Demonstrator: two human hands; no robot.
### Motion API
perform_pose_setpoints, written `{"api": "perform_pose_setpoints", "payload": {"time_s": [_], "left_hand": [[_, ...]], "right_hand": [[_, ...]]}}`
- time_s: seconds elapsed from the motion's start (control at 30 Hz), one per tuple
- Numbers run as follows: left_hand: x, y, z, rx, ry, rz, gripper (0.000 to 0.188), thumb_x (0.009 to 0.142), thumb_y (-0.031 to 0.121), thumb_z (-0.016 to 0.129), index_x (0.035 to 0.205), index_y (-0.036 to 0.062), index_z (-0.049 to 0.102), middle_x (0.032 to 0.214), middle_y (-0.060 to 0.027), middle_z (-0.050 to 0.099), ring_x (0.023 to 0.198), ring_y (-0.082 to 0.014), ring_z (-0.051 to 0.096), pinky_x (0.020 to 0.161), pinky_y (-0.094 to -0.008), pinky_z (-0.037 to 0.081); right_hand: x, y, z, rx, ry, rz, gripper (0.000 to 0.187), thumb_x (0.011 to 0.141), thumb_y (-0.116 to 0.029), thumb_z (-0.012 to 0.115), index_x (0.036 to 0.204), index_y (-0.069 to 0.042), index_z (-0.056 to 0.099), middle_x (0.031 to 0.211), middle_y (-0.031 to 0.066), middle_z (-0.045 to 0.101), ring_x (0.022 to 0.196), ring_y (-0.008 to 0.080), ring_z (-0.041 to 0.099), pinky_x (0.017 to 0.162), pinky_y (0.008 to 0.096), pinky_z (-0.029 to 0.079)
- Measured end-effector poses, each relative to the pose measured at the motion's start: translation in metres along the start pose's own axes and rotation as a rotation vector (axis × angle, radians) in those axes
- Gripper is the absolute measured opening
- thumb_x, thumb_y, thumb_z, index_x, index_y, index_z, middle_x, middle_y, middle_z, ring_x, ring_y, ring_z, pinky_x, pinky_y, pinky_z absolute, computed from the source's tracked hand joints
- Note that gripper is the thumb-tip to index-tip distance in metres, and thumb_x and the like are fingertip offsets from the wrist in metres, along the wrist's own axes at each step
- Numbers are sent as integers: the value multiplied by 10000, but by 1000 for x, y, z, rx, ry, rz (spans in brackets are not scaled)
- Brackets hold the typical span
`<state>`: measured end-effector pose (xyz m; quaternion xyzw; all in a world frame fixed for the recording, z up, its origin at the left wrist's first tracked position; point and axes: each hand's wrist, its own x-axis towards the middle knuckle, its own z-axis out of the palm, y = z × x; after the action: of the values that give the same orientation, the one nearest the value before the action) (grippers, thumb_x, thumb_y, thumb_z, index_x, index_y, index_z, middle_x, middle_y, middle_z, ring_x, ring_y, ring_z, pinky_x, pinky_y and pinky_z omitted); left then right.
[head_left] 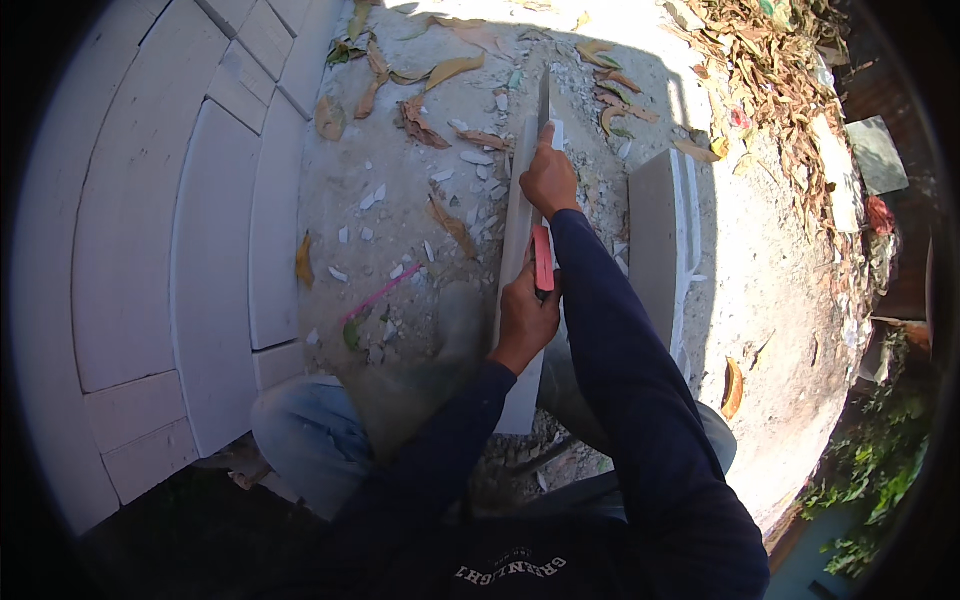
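A long, narrow, pale block (517, 400) runs away from me between my knees. Over its middle, my left hand (528, 318) is closed at a red tool handle with black parts (543, 258); I cannot tell the tool's kind. Farther along, my right hand (551, 180) rests at the block's far part, index finger stretched forward and the other fingers curled. What these fingers grip is hidden. Just beyond the fingertip, a thin grey metal strip (544, 95) sticks out. Whether it joins the red handle is hidden by my right hand and sleeve.
Another pale block (655, 225) stands to my right. A wall of pale blocks (225, 270) rises on my left. White chips, dry leaves (455, 70) and a pink strip (385, 292) litter the ground. A leaf heap (780, 90) lies at the far right.
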<state>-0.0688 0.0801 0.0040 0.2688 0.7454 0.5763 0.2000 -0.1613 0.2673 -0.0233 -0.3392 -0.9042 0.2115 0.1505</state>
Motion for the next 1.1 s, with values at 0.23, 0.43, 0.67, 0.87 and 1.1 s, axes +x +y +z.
{"api": "perform_pose_setpoints", "payload": {"time_s": [0.23,0.43,0.67,0.87,1.1], "left_hand": [[-111,-7,-19,-90,64,-84,192,965,119,629,1041,-57,639,734,-175,649,674,-180,663,619,-345,487],[-33,2,-16,-83,78,-30,201,968,142,628,1009,-54,641,716,-155,638,644,-176,638,600,-355,476],[8,-2,4,-92,57,-49,197,958,110,622,1059,-58,644,789,-198,675,732,-252,683,665,-365,490],[-123,-6,-18,-97,87,-116,220,972,116,605,1089,-70,624,719,-201,639,700,-208,696,619,-366,498],[-31,-5,-5,-105,62,-5,223,965,118,606,1075,-75,622,746,-225,648,726,-263,707,643,-383,500]], "right_hand": [[-113,-29,-8,16,-75,42,937,726,28,614,1522,157,135,763,293,664,660,439,664,634,496,535],[-37,-18,1,-31,-78,83,898,744,6,611,1513,162,176,843,314,672,759,446,682,724,491,549],[9,-6,1,-87,-10,-12,820,774,-31,603,1481,178,244,825,286,690,758,427,700,720,495,555],[-123,-41,-15,-47,-126,39,881,774,-7,601,1509,172,149,753,271,676,712,414,695,660,479,546],[-30,-11,1,-15,-75,59,888,746,-4,631,1502,168,197,837,318,672,802,466,683,766,507,540]]}}
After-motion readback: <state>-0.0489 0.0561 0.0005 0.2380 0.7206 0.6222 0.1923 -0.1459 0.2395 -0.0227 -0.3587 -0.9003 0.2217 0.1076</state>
